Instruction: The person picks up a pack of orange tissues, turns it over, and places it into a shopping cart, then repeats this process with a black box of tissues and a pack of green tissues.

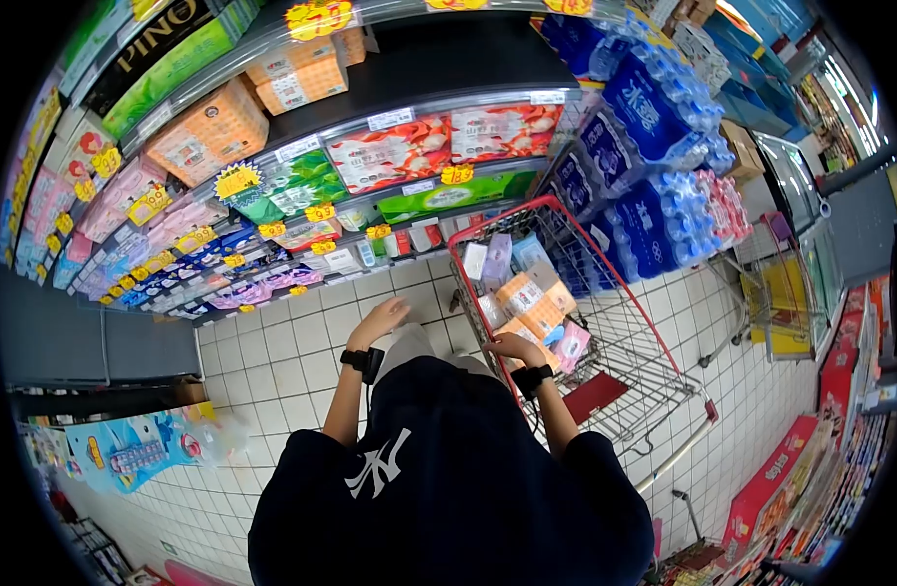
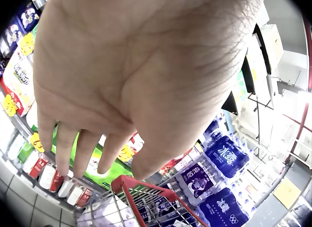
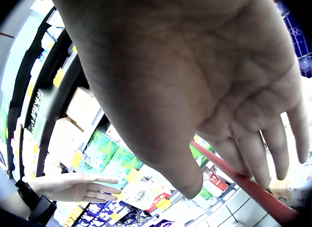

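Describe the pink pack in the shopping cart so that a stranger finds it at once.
Start at the red-rimmed shopping cart beside the right hand. Inside, find orange packaging; the pink pack lies beside it, toward the handle. Its pink stands out against that orange.

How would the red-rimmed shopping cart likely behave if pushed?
The shopping cart would probably stay stiff, given its metal wire basket. It may feel fairly light, since the packs cover only part of it. Those packs could shift on a jolt, as they lie jumbled at odd angles.
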`<move>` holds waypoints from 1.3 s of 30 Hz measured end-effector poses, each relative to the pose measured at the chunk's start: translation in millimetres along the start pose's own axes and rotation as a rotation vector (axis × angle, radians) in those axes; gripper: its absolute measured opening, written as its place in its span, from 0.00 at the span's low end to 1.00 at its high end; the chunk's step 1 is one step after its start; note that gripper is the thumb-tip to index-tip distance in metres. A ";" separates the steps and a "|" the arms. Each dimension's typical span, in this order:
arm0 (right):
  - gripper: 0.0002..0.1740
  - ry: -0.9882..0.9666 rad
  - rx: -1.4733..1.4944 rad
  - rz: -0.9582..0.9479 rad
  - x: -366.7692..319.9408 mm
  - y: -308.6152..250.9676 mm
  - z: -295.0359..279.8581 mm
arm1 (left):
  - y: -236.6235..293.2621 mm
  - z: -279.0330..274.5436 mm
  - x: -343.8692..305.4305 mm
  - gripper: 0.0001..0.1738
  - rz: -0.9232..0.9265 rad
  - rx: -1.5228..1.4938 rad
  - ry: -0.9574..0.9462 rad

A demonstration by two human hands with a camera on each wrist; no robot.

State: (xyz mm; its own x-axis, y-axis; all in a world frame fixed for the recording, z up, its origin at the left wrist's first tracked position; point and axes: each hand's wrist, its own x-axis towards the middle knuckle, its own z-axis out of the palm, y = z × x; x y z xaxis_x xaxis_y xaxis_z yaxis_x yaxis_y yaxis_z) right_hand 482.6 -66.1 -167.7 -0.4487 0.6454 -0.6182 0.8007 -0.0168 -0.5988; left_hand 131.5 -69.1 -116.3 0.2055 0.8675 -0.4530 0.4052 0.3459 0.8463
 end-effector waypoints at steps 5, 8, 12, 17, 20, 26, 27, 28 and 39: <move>0.34 -0.026 -0.021 -0.022 -4.1 -11.8 -12.3 | 0.0 -20.7 -10.5 0.29 0.083 0.023 0.143; 0.34 -0.031 -0.009 -0.018 3.6 -10.3 -11.6 | -4.4 -28.9 -11.9 0.28 0.056 -0.019 0.182; 0.37 0.024 -0.030 -0.094 17.2 -10.9 -11.8 | -5.0 -43.3 -11.8 0.28 0.021 -0.052 0.194; 0.38 -0.061 -0.041 -0.112 53.2 -15.2 -22.4 | -10.9 -61.0 -2.0 0.27 0.055 -0.041 0.225; 0.42 -0.092 -0.056 -0.183 74.0 -19.4 -26.2 | -5.7 -74.2 2.4 0.26 0.081 -0.076 0.237; 0.47 -0.142 -0.248 -0.016 141.3 11.5 -9.6 | -5.2 -105.0 15.4 0.25 0.106 -0.092 0.261; 0.50 -0.099 -0.140 -0.021 117.9 -23.7 -28.7 | -5.5 -110.2 17.4 0.24 0.122 -0.094 0.280; 0.50 -0.100 -0.146 -0.025 114.7 -36.7 -35.9 | -4.3 -115.9 18.6 0.24 0.123 -0.096 0.286; 0.45 -0.149 0.079 -0.165 158.0 -146.7 -87.7 | 25.1 -190.7 26.3 0.23 0.210 -0.171 0.385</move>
State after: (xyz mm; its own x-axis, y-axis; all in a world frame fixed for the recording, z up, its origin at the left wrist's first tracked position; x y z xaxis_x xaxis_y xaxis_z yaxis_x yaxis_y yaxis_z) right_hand 329.0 105.3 -132.9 -0.6292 0.5242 -0.5738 0.6807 0.0154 -0.7324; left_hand -22.8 30.5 -53.5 -0.0907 0.9834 -0.1571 0.2305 0.1742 0.9573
